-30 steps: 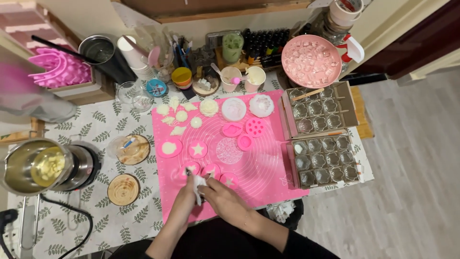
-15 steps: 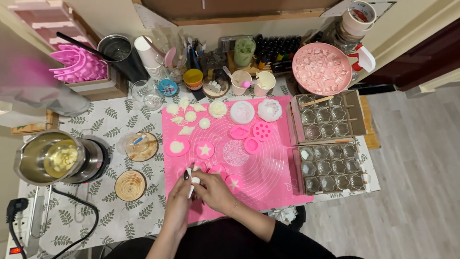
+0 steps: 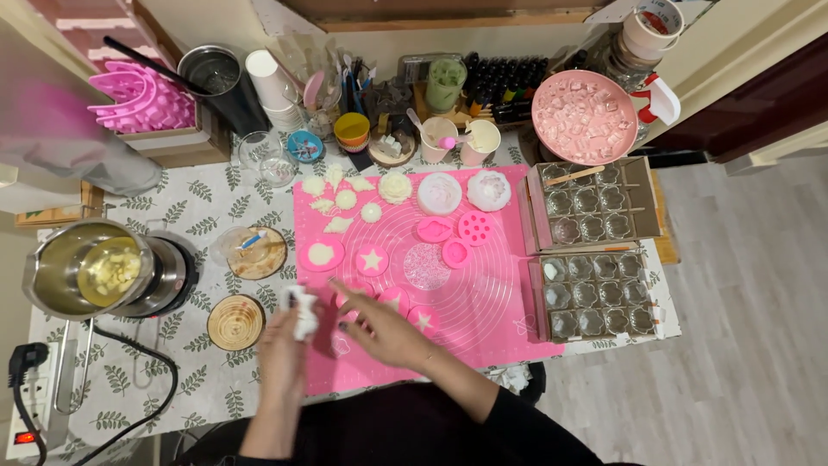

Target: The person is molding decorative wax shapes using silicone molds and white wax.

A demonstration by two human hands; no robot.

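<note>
Now my left hand [image 3: 289, 332] has come away to the left edge of the pink silicone mat [image 3: 483, 293], fingers curled tight around a small white piece [image 3: 302, 312] that half a second ago sat low between both hands with a thin dark tool; I can no longer make out that tool. My right hand [image 3: 379, 324] has spread flat and open, holding nothing, its fingertips over the small pink round moulds [image 3: 392, 298] at the mat's near edge, beside the star-filled mould [image 3: 372, 259]. I read that as the white piece lifted clear of its mould, with the right hand steadying what stays behind.

Around it, the tabletop [image 3: 216, 380] wears a leaf-print cloth. Left of the mat stand a steel pot [image 3: 90, 272] of pale wax on a hot plate and two wooden coasters [image 3: 235, 322]. Right of it lie two trays of clear moulds [image 3: 591, 250]. Behind are cups, bottles and a pink bowl [image 3: 584, 116] of chunks; grey plank flooring shows at right.
</note>
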